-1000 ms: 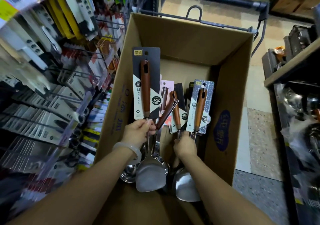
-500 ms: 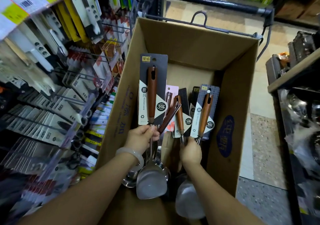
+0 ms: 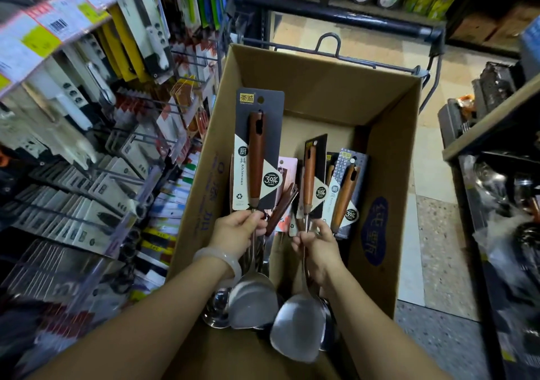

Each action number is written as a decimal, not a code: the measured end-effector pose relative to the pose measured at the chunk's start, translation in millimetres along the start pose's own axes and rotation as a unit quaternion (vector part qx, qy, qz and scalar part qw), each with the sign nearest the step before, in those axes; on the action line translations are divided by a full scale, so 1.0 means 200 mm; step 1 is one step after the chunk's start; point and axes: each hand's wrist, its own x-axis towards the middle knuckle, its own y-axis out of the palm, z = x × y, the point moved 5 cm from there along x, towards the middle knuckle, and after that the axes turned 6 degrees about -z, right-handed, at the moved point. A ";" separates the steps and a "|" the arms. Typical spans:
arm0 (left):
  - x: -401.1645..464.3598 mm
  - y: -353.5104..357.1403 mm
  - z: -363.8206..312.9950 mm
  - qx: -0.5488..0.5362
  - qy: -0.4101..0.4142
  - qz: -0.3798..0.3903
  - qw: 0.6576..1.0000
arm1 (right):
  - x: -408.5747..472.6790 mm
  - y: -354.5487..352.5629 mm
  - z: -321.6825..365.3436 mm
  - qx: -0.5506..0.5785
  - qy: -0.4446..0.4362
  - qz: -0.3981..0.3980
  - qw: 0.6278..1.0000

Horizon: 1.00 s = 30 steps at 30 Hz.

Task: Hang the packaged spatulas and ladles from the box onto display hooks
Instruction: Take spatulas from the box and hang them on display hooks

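Progress looks early, judging from the head view: nothing from the box (image 3: 388,146) is on a hook yet, as far as this view shows. The cardboard box stands open in a cart, and the left hand (image 3: 238,229) is clenched around the metal shaft of a spatula (image 3: 257,157) on a tall dark grey card, lifted so the card's hang hole rises above the rest of the stock. The right hand (image 3: 320,246) grips the shaft of a second spatula (image 3: 309,181) with a smaller dark card; its steel blade hangs near the camera, just beside the blade of the first. Both are raised but remain over the box.

Farther right in the box, a third packaged utensil (image 3: 346,192) with a patterned blue card leans against the wall, and a pink card (image 3: 287,172) shows between the two held pieces. Round steel bowls, probably ladles (image 3: 217,309), lie low at the near end. So several pieces are left to hang.

Display hooks (image 3: 163,102) fill the rack on the left, most already crowded with other carded goods; which hook is meant for these I cannot tell. Carrying both spatulas across and threading the holes remains to do.
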 end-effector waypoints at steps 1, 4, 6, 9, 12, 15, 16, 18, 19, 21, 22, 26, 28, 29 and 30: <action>0.00 0.00 0.00 -0.001 0.002 0.000 1.000 | -0.01 0.03 0.03 0.007 -0.008 0.016 1.000; -0.01 0.01 0.00 0.005 0.004 0.003 1.000 | -0.06 0.09 0.14 0.001 -0.055 0.061 0.997; -0.02 0.01 -0.02 0.002 0.010 0.004 1.000 | -0.08 0.11 0.21 -0.007 -0.082 0.073 0.994; -0.02 0.00 -0.08 0.001 0.032 0.007 0.999 | -0.13 0.11 0.31 -0.017 -0.100 0.087 0.991; -0.04 0.00 -0.18 -0.013 0.048 0.012 0.999 | -0.17 0.11 0.40 -0.073 -0.136 0.073 0.985; -0.07 -0.01 -0.30 -0.044 0.071 0.008 0.996 | -0.22 0.16 0.50 -0.069 -0.157 0.078 0.982; -0.09 -0.01 -0.35 -0.050 0.082 0.009 0.995 | -0.25 0.18 0.54 -0.064 -0.164 0.084 0.981; -0.12 -0.03 -0.45 -0.048 0.103 0.011 0.993 | -0.32 0.23 0.62 -0.055 -0.179 0.098 0.977; -0.13 -0.04 -0.50 -0.044 0.115 0.012 0.992 | -0.36 0.25 0.66 -0.050 -0.187 0.107 0.975; -0.17 -0.07 -0.62 -0.044 0.145 0.006 0.988 | -0.45 0.30 0.76 -0.047 -0.204 0.127 0.969; -0.20 -0.09 -0.68 -0.047 0.159 0.003 0.986 | -0.49 0.33 0.80 -0.054 -0.213 0.136 0.966; -0.33 -0.16 -0.92 -0.075 0.204 -0.023 0.976 | -0.67 0.46 0.99 -0.069 -0.260 0.182 0.946; -0.40 -0.21 -1.03 -0.096 0.228 -0.047 0.968 | -0.77 0.54 1.09 -0.068 -0.279 0.220 0.932; -0.45 -0.24 -1.09 -0.107 0.241 -0.059 0.963 | -0.82 0.58 1.13 -0.063 -0.285 0.243 0.925; -0.50 -0.27 -1.15 -0.117 0.256 -0.073 0.957 | -0.88 0.62 1.17 -0.058 -0.287 0.268 0.918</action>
